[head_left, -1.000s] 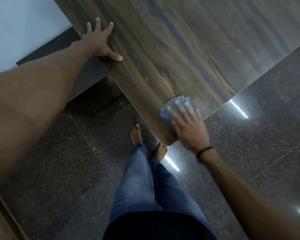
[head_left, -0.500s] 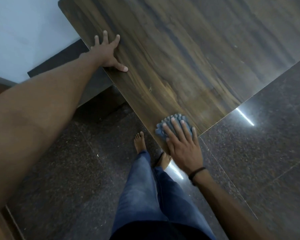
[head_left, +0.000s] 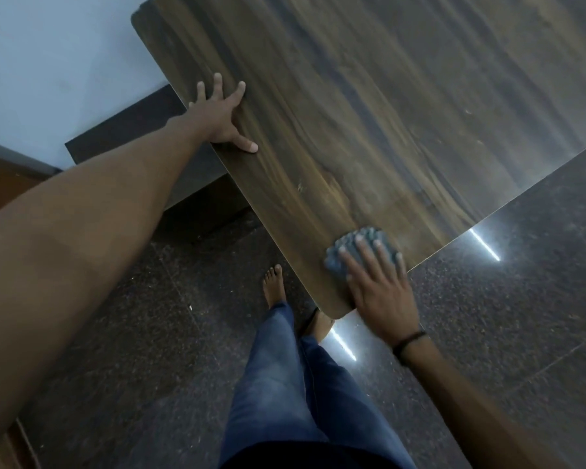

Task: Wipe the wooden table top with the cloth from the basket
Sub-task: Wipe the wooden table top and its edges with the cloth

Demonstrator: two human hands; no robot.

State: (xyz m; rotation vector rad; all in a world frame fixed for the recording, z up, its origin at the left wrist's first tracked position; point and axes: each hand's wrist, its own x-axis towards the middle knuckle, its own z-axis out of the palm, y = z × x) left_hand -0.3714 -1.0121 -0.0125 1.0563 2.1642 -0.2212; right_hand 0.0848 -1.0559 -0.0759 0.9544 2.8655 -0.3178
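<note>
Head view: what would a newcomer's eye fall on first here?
The right hand stands out first, pressing a blue-grey cloth flat onto the near corner of the dark wooden table top. Next comes the left hand, spread flat at the table's left edge.

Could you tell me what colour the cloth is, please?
The cloth is grey-blue, clearest in the head view.

Reaches forward with both arms, palms down.
Plants the left hand (head_left: pixel 222 118) flat at the table top (head_left: pixel 386 113) edge, fingers splayed, thumb out sideways. Presses the right hand (head_left: pixel 379 287) onto the cloth (head_left: pixel 364 239) by the near corner, fingers straight; wears a dark band (head_left: pixel 409 342), possibly cord, at that wrist.
</note>
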